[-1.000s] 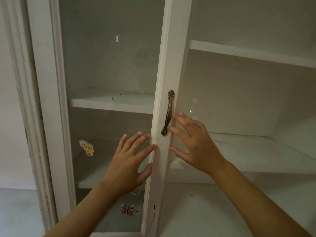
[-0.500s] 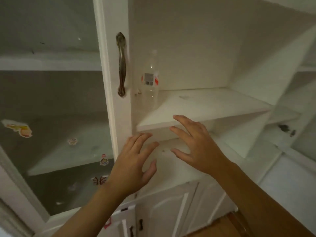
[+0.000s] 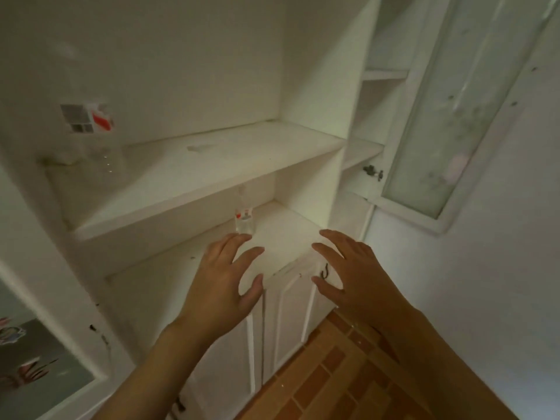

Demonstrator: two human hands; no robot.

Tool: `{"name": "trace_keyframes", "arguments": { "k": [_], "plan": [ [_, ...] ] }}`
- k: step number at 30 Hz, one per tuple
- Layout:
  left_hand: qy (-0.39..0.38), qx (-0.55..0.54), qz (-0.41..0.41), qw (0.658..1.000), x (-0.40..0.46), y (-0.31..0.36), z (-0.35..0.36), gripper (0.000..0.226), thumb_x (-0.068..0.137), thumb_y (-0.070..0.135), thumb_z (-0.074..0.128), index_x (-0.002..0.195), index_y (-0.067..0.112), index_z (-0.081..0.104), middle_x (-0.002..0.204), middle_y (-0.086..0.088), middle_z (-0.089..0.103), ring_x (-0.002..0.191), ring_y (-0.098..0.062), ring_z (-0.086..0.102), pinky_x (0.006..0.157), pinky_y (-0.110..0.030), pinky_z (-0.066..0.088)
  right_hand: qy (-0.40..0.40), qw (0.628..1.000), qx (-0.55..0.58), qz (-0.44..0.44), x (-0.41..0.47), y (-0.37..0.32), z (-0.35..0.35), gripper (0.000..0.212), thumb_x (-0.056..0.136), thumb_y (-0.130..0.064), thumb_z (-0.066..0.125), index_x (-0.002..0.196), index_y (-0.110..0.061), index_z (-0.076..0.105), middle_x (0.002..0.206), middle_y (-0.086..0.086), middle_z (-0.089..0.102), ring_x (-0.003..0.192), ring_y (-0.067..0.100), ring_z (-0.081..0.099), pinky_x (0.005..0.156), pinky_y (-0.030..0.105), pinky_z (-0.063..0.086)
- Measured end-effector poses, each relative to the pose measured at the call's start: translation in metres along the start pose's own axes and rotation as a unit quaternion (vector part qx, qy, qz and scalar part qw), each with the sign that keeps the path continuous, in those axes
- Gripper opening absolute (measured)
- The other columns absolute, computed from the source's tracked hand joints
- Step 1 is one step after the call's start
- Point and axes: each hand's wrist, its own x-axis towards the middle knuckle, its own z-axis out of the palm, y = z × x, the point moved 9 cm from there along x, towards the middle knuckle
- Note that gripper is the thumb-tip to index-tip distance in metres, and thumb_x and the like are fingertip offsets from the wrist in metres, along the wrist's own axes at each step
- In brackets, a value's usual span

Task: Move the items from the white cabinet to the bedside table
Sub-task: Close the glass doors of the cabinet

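Below the shelf, small bottle (image 3: 245, 221) newly visible — left hand (image 3: 222, 281), right hand (image 3: 353, 275) closer, grip wide, empty.

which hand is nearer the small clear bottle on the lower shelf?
Left. The left hand has fingertips just below the small bottle, not gripping it. The right hand is off to its right.

Head-worn wide-angle view, tilted, close, down into the white cabinet (image 3: 194, 183).
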Motion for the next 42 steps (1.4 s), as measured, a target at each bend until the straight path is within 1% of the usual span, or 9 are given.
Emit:
{"name": "trace_keyframes", "arguments": {
  "k": [3, 6, 8, 11, 16, 21, 26, 32, 42],
  "plan": [
    [-0.004, -0.005, 0.009, 1.000, 0.023, 0.026, 0.017, 0.047, 0.095, 0.046, 0.055, 0.137, 0.026, 0.061, 0.149, -0.001, 0.049, 0.142, -0.028, 0.040, 0.114, -0.051, 0.038, 0.007, 0.998, 0.000, 0.062, -0.030, 0.047, -0.010, 0.060, 0.100, -0.061, 0.043, 0.150, -0.028, 0.047, 0.166, -0.005, 0.031, 0.153, 0.014, 0.028, 0.121, 0.041, 0.027],
    [-0.004, -0.018, 0.005, 1.000, 0.043, 0.054, 0.036, 0.047, 0.095, 0.046, 0.055, 0.137, 0.027, 0.061, 0.149, 0.001, 0.049, 0.143, -0.025, 0.037, 0.118, -0.046, 0.032, 0.010, 0.995, -0.004, 0.102, -0.054, 0.091, -0.019, 0.060, 0.100, -0.059, 0.046, 0.149, -0.024, 0.050, 0.165, 0.000, 0.035, 0.151, 0.018, 0.032, 0.118, 0.041, 0.030],
    [-0.008, -0.026, 0.005, 1.000, 0.057, 0.074, 0.050, 0.048, 0.095, 0.049, 0.053, 0.138, 0.028, 0.060, 0.150, 0.003, 0.047, 0.144, -0.024, 0.036, 0.118, -0.044, 0.030, 0.005, 0.993, -0.003, 0.120, -0.065, 0.119, -0.024, 0.062, 0.099, -0.061, 0.043, 0.150, -0.025, 0.047, 0.165, -0.002, 0.033, 0.152, 0.017, 0.030, 0.119, 0.043, 0.030],
    [-0.015, -0.031, 0.011, 0.999, 0.078, 0.101, 0.075, 0.051, 0.094, 0.052, 0.050, 0.139, 0.029, 0.059, 0.150, 0.003, 0.047, 0.144, -0.024, 0.035, 0.119, -0.046, 0.030, 0.002, 0.990, -0.004, 0.143, -0.078, 0.163, -0.035, 0.066, 0.097, -0.067, 0.035, 0.150, -0.029, 0.044, 0.166, -0.005, 0.030, 0.153, 0.014, 0.028, 0.122, 0.045, 0.030],
    [-0.025, -0.038, 0.022, 0.999, 0.119, 0.148, 0.118, 0.050, 0.094, 0.051, 0.052, 0.138, 0.031, 0.058, 0.149, 0.004, 0.048, 0.143, -0.023, 0.037, 0.118, -0.044, 0.030, 0.000, 0.983, -0.027, 0.179, -0.101, 0.238, -0.059, 0.070, 0.095, -0.070, 0.032, 0.151, -0.029, 0.044, 0.166, -0.004, 0.031, 0.153, 0.016, 0.029, 0.122, 0.046, 0.030],
    [-0.041, -0.057, 0.045, 0.996, 0.159, 0.198, 0.162, 0.052, 0.095, 0.055, 0.048, 0.140, 0.032, 0.056, 0.150, 0.005, 0.048, 0.144, -0.020, 0.036, 0.119, -0.048, 0.033, -0.002, 0.975, -0.050, 0.217, -0.124, 0.310, -0.082, 0.064, 0.099, -0.063, 0.046, 0.153, -0.029, 0.042, 0.167, -0.005, 0.029, 0.153, 0.016, 0.028, 0.122, 0.044, 0.028],
    [-0.062, -0.061, 0.075, 0.993, 0.199, 0.235, 0.201, 0.056, 0.094, 0.058, 0.045, 0.143, 0.031, 0.055, 0.150, 0.006, 0.048, 0.142, -0.018, 0.037, 0.120, -0.045, 0.031, 0.007, 0.963, -0.045, 0.264, -0.137, 0.372, -0.098, 0.065, 0.099, -0.063, 0.049, 0.155, -0.031, 0.039, 0.168, -0.005, 0.027, 0.154, 0.016, 0.025, 0.124, 0.045, 0.024],
    [-0.077, -0.078, 0.115, 0.987, 0.259, 0.264, 0.252, 0.056, 0.095, 0.057, 0.044, 0.143, 0.030, 0.054, 0.149, 0.006, 0.048, 0.141, -0.018, 0.039, 0.118, -0.040, 0.031, 0.020, 0.951, -0.042, 0.305, -0.138, 0.440, -0.101, 0.067, 0.098, -0.065, 0.046, 0.156, -0.031, 0.039, 0.168, -0.006, 0.027, 0.154, 0.015, 0.025, 0.125, 0.045, 0.025],
    [-0.095, -0.128, 0.155, 0.975, 0.386, 0.268, 0.349, 0.059, 0.094, 0.060, 0.042, 0.143, 0.030, 0.054, 0.148, 0.007, 0.050, 0.141, -0.017, 0.040, 0.118, -0.047, 0.035, 0.028, 0.931, -0.059, 0.359, -0.093, 0.549, -0.095, 0.066, 0.099, -0.063, 0.048, 0.156, -0.032, 0.039, 0.168, -0.009, 0.027, 0.154, 0.012, 0.025, 0.124, 0.042, 0.026]
  ]
}}
